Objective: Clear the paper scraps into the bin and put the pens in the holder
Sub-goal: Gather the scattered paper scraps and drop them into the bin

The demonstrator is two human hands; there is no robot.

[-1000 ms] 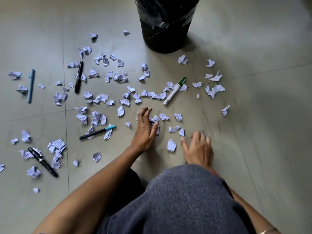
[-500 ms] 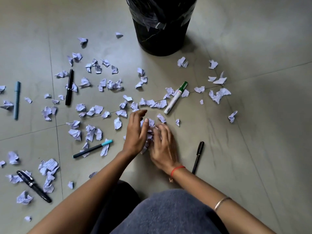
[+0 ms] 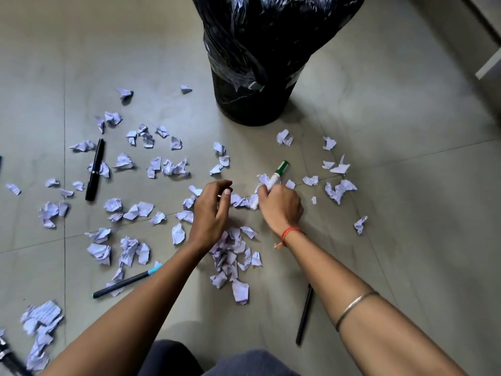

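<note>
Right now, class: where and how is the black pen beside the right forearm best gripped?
Probably mid-barrel on the black pen, fingers coming straight down and pinching across its width: it lies flat on bare floor, slim, with no scraps touching it.

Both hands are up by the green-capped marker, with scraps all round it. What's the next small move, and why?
Probably lift the marker clear and set it to one side. The right hand curls over its barrel, it lies among loose scraps, and no holder is in view. With the marker out, those scraps could be raked down into the heap under the wrists.
</note>
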